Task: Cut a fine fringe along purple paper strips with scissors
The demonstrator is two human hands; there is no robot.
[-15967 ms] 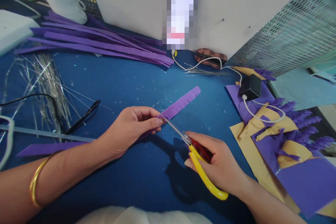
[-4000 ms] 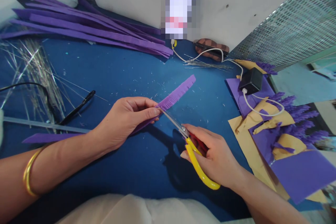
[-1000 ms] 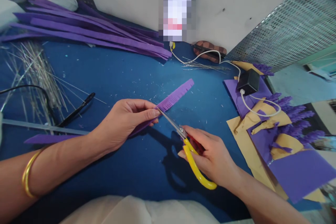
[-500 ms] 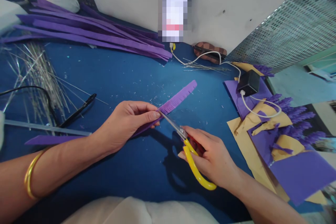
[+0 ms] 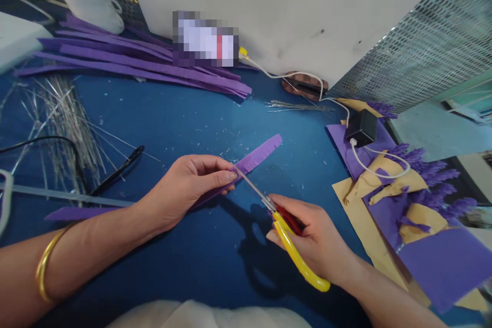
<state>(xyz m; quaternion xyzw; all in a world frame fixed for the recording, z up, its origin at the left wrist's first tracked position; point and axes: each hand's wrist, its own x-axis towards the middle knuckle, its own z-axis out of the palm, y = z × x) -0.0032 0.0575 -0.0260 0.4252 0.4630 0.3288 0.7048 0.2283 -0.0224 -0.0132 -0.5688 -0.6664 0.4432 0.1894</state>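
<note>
My left hand (image 5: pixel 205 179) pinches a purple paper strip (image 5: pixel 259 155) between thumb and fingertips. Fine cuts fringe the part that sticks out past the fingers to the upper right. The strip's plain tail (image 5: pixel 79 213) comes out at the left, beyond my forearm, which hides the stretch between. My right hand (image 5: pixel 307 236) grips scissors (image 5: pixel 295 253) with a yellow handle and some red near the fingers. Their blades point to the upper left, with the tips at the strip right beside my left thumb.
Long purple strips (image 5: pixel 154 64) lie in a pile at the back left, below a blurred-out phone (image 5: pixel 205 40) on a cable. Thin wires (image 5: pixel 71 128) are scattered at left. On the right are a black charger (image 5: pixel 361 127), purple sheets (image 5: pixel 446 261) and paper-wrapped purple flowers (image 5: pixel 426 179).
The phone has gone from standing upright to lying tilted on its side, farther left. Both hands keep their hold near the same spot; the scissors' handle has swung slightly down and right.
</note>
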